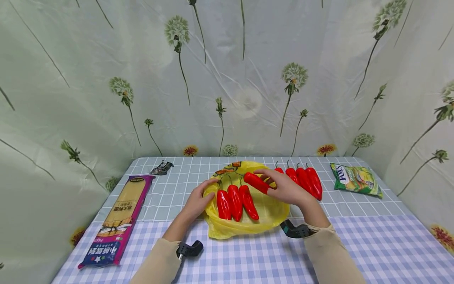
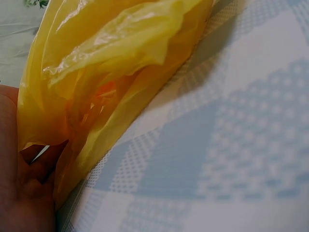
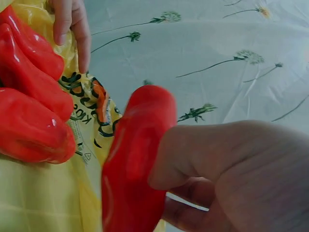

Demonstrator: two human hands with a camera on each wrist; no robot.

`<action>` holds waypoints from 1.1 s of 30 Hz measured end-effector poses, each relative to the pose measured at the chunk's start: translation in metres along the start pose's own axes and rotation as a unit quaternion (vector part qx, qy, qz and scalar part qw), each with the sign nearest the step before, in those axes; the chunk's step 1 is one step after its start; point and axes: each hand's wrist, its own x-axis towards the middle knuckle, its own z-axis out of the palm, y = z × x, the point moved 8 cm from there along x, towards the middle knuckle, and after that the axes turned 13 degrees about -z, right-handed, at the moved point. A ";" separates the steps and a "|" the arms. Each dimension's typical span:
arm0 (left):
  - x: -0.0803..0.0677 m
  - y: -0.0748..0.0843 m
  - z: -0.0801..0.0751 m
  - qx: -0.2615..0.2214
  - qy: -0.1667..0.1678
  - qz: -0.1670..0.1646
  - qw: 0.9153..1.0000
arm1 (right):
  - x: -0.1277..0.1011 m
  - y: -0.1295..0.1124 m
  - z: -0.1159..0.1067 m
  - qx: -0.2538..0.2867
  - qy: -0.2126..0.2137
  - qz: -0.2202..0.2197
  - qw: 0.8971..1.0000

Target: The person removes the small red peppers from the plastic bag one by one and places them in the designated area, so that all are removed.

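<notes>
A yellow plastic bag (image 1: 264, 213) lies spread on the checked tablecloth, with three red peppers (image 1: 235, 202) lying side by side on it. My right hand (image 1: 268, 182) pinches another red pepper (image 1: 256, 182) just above the bag's far side; in the right wrist view this pepper (image 3: 137, 159) fills the middle, beside the three peppers (image 3: 29, 96) lying on the bag. My left hand (image 1: 203, 193) grips the bag's left edge, its fingers (image 3: 72, 24) curled over the rim. In the left wrist view the bag's plastic (image 2: 111, 63) rises beside my palm (image 2: 19, 193).
Several more red peppers (image 1: 305, 179) lie in a row right of the bag. A green snack packet (image 1: 356, 180) sits at the far right, a long pasta packet (image 1: 120, 215) along the left edge, a small dark wrapper (image 1: 161, 168) at the back left. A flowered curtain surrounds the table.
</notes>
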 end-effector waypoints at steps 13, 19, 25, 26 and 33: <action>-0.001 -0.001 -0.001 0.005 0.002 -0.018 1.000 | -0.008 0.011 -0.029 0.003 0.085 0.030 0.996; -0.001 0.000 -0.001 0.004 -0.002 -0.009 1.000 | -0.015 0.023 -0.042 0.020 0.117 0.052 0.992; -0.001 0.001 -0.001 0.001 -0.004 -0.010 1.000 | -0.019 0.034 -0.052 0.042 0.148 0.078 0.985; -0.002 0.002 -0.001 0.001 -0.004 -0.007 1.000 | -0.020 0.037 -0.053 0.050 0.154 0.085 0.983; -0.002 0.001 0.000 0.004 -0.004 -0.001 1.000 | -0.030 0.050 -0.061 0.054 0.178 0.124 0.975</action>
